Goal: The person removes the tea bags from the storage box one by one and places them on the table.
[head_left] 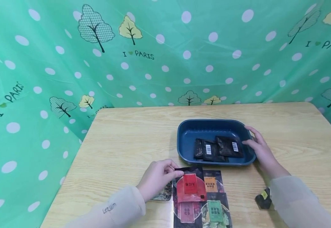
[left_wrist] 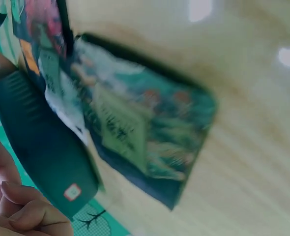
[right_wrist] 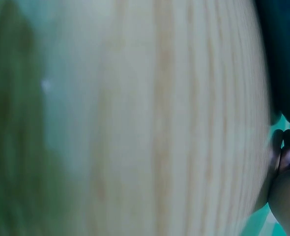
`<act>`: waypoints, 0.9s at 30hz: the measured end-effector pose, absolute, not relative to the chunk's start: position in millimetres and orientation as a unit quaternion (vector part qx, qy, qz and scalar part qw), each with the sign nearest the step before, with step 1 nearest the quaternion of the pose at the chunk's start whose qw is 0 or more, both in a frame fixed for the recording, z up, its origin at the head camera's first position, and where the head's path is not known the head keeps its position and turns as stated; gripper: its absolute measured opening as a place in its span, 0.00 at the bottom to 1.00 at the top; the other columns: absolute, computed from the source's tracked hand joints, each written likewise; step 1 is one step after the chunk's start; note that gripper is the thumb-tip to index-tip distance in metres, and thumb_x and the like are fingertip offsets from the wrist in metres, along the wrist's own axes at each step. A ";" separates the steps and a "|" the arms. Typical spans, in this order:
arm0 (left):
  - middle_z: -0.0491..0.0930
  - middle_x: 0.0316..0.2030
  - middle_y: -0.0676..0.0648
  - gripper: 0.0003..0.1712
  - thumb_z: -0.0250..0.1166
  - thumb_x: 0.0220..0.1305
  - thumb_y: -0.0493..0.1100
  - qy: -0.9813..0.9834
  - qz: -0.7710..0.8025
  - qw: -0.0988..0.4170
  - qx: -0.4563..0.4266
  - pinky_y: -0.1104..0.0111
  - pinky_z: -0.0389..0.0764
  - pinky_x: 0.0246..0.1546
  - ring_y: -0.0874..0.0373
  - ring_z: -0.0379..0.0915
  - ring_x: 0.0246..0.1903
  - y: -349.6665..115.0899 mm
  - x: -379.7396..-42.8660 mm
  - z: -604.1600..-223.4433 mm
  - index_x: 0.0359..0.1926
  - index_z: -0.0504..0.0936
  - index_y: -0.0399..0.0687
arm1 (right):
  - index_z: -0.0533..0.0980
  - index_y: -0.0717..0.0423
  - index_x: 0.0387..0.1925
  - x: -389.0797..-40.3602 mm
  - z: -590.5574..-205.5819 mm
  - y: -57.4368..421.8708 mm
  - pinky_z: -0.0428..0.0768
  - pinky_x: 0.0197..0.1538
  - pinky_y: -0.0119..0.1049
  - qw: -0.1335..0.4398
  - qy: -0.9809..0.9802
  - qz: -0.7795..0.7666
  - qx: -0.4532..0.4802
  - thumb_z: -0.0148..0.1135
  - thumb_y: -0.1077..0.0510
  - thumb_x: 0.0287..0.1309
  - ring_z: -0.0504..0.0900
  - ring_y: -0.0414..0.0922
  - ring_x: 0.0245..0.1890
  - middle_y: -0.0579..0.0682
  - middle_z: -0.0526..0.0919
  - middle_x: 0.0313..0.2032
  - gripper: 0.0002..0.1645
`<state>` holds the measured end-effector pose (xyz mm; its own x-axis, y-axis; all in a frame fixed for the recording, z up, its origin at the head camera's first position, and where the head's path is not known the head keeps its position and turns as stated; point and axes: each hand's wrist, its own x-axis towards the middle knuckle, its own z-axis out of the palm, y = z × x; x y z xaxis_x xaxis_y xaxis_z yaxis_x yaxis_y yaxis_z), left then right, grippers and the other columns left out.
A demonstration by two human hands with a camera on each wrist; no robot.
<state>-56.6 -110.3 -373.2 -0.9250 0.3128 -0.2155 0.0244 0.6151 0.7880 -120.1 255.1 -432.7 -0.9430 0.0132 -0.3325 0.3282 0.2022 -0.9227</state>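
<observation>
My left hand (head_left: 161,175) pinches the top edge of a black packet with a red label (head_left: 190,184) between thumb and fingers. That packet overlaps a pink-labelled packet (head_left: 187,212) below it. Beside them lie an orange-labelled packet (head_left: 212,180) and a green-labelled packet (head_left: 216,210). Another packet (left_wrist: 130,115) with a pale green label lies left of these, partly hidden under my left hand in the head view. At the right end of a dark blue tub (head_left: 184,141), my right hand (head_left: 260,152) grips the rim. Several black packets (head_left: 229,146) lie inside the tub, barcode labels up.
A small black object with a yellow-green patch (head_left: 263,199) is by my right sleeve, at the wrist. The wooden table (head_left: 125,139) ends at the back against a green dotted cloth (head_left: 165,50) printed with trees.
</observation>
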 end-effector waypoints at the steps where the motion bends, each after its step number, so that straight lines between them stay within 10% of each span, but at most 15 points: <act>1: 0.82 0.22 0.49 0.12 0.70 0.61 0.54 0.883 0.428 0.170 0.094 0.71 0.71 0.27 0.63 0.68 0.23 -112.0 -54.6 -374.6 0.36 0.83 0.52 | 0.44 0.24 0.76 -119.9 -433.1 254.8 0.72 0.60 0.29 0.126 0.764 -0.623 0.113 0.47 0.52 0.73 0.46 0.63 0.76 0.59 0.34 0.79 0.39; 7: 0.82 0.23 0.54 0.12 0.71 0.60 0.53 0.883 0.428 0.170 0.093 0.72 0.72 0.28 0.65 0.70 0.23 -124.0 -42.6 -379.6 0.34 0.83 0.50 | 0.44 0.23 0.76 -119.8 -433.6 253.1 0.53 0.74 0.60 0.124 0.756 -0.631 0.118 0.47 0.52 0.72 0.39 0.63 0.77 0.57 0.31 0.79 0.39; 16: 0.78 0.22 0.60 0.13 0.72 0.57 0.54 0.901 0.390 0.166 0.094 0.73 0.69 0.26 0.68 0.67 0.23 -147.6 -24.7 -386.9 0.31 0.82 0.53 | 0.46 0.22 0.75 -120.0 -433.3 253.6 0.68 0.67 0.37 0.121 0.758 -0.630 0.117 0.48 0.52 0.72 0.41 0.63 0.77 0.58 0.32 0.79 0.39; 20: 0.79 0.22 0.60 0.14 0.73 0.55 0.55 0.900 0.391 0.167 0.093 0.74 0.70 0.28 0.70 0.68 0.24 -158.7 -18.2 -390.6 0.32 0.83 0.52 | 0.46 0.22 0.75 -119.9 -433.3 254.1 0.71 0.45 0.18 0.120 0.759 -0.629 0.116 0.48 0.52 0.72 0.44 0.63 0.76 0.60 0.34 0.78 0.39; 27: 0.80 0.23 0.60 0.14 0.73 0.54 0.55 0.903 0.384 0.172 0.083 0.74 0.71 0.29 0.71 0.70 0.25 -173.0 -10.9 -396.9 0.31 0.81 0.53 | 0.45 0.22 0.76 -119.5 -433.0 254.1 0.69 0.64 0.35 0.121 0.765 -0.622 0.116 0.47 0.52 0.72 0.44 0.62 0.76 0.59 0.34 0.79 0.39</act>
